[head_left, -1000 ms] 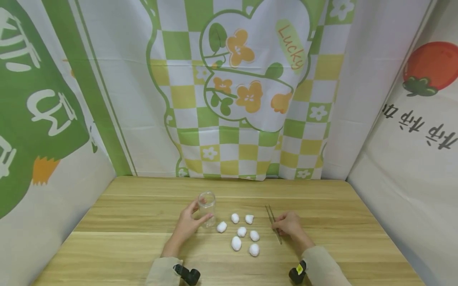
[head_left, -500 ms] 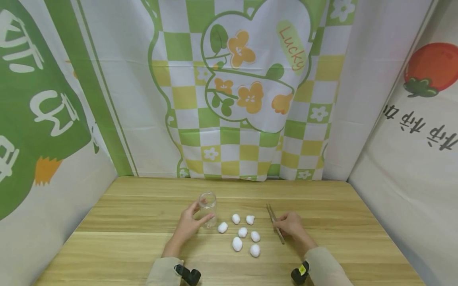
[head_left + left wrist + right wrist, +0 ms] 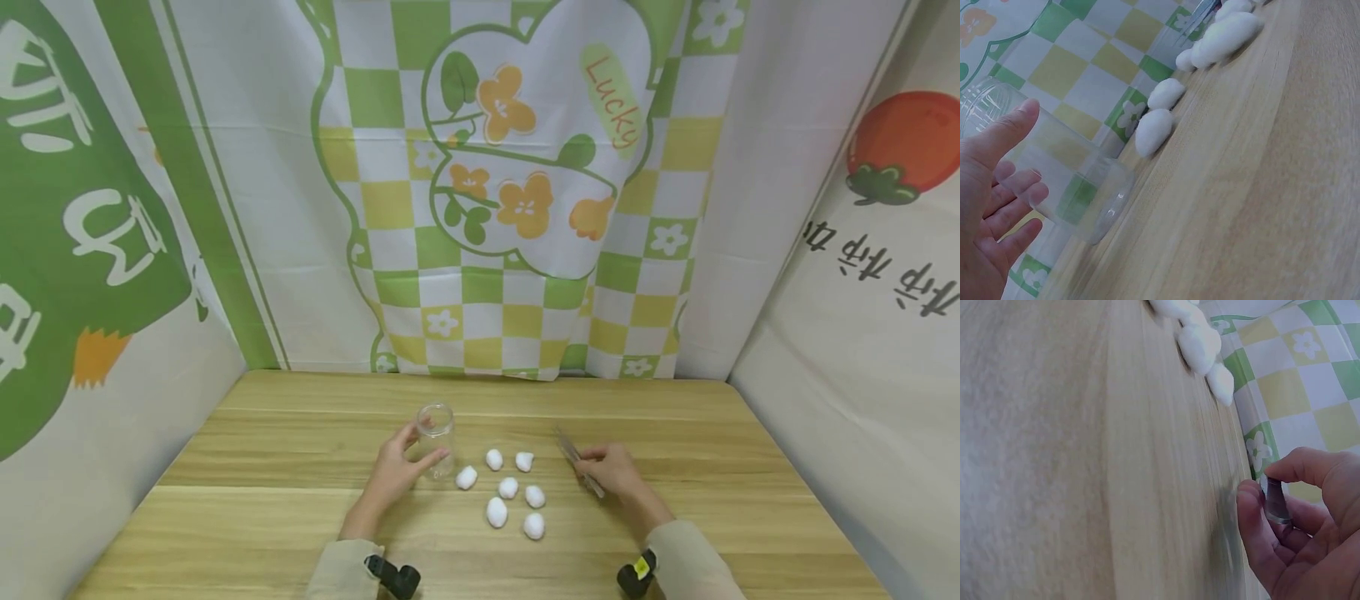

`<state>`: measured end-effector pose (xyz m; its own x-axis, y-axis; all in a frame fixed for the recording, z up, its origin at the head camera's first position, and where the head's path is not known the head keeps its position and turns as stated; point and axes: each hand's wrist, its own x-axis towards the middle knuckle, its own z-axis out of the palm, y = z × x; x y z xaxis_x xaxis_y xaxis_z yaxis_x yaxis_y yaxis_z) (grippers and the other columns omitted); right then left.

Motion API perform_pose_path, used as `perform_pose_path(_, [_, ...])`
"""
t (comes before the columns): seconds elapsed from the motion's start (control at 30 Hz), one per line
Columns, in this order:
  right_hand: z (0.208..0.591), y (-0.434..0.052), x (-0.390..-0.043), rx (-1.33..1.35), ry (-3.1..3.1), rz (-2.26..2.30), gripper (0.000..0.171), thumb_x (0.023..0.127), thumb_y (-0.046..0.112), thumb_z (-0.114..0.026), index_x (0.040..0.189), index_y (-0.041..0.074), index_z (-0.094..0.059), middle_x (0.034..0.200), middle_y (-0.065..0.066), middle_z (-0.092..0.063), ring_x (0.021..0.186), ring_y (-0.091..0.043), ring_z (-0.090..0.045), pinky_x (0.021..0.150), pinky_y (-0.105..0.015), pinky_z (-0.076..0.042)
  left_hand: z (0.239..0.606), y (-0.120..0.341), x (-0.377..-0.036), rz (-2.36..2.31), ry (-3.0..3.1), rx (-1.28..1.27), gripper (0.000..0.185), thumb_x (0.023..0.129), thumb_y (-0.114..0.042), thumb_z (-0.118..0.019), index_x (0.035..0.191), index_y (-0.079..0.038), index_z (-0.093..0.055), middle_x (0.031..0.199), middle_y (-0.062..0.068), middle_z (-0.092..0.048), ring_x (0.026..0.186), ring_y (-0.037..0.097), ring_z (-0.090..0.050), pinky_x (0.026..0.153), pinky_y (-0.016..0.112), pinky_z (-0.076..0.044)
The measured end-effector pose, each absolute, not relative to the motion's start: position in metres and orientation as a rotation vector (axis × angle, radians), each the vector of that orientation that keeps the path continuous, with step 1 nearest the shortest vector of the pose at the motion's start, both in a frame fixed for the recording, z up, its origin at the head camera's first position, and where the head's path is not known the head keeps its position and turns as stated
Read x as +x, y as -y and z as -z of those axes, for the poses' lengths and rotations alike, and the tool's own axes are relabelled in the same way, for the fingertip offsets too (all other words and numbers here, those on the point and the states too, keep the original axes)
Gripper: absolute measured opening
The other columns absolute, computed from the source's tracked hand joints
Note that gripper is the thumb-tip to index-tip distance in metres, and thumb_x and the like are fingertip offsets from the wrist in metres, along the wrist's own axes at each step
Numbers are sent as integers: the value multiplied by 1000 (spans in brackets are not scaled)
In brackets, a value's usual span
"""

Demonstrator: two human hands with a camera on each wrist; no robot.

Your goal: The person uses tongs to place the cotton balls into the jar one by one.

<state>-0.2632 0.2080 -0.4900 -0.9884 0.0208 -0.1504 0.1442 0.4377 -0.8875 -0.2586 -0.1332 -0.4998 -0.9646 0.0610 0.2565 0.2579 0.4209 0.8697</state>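
Head view: my left hand (image 3: 393, 473) is wrapped around the clear glass jar (image 3: 436, 440), thumb on one side, fingers on the other, jar upright on the wooden table (image 3: 247, 467) and empty as far as I can see. My right hand (image 3: 611, 471) pinches the metal tweezers (image 3: 579, 462), tips angled up and away from me, off the wood. Seven cotton balls (image 3: 510, 487) lie loose between the two hands, nearest one just beside the jar, none in the tweezers. Left wrist view: thumb (image 3: 1007, 134) lies along the jar (image 3: 1054, 169) wall, fingers curled behind it; glass looks empty; cotton balls (image 3: 1154, 131) trail off past the jar base. Right wrist view: thumb and forefinger clamp the tweezers (image 3: 1274, 501) near mid-length; can't tell from here whether the tips are apart or squeezed. Cotton balls (image 3: 1200, 344) sit well ahead of my fingertips. My read: tool is just picked up, jar steadied, first pick not yet made. Next move needs the tips swung toward the closest ball on my right side, opened over it, light squeeze so the fluff doesn't slip, while the left keeps the jar from tipping.
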Motion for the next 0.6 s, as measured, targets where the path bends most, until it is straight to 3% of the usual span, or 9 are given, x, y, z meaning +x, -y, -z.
perform_pose_path(0.2, [489,-212,-261,13,-2382,1692,27,89,-7,-55,111,-23,-54,73,-9,-60,56,-10,-58,51,-20,-55,499,133,-258,1558,2491,-278,63,81,-22,-77,134,0,-51,138,19,-56,130,40,-52,113,54,-42])
perform_pose_path(0.37, [488,-219,-262,-212,-2410,1611,22,91,-5,-53,103,-22,-55,71,-4,-57,55,-6,-49,46,-14,-43,499,133,-258,1561,2484,-278,63,81,-22,-77,135,0,-51,138,19,-56,129,40,-52,113,54,-42])
perform_pose_path(0.6, [490,-224,-263,-458,-2466,1454,17,93,-1,-51,97,-17,-56,77,-26,-65,53,-1,-40,46,-12,-33,500,133,-258,1574,2481,-284,64,81,-22,-76,135,0,-50,138,20,-56,131,41,-51,112,56,-41])
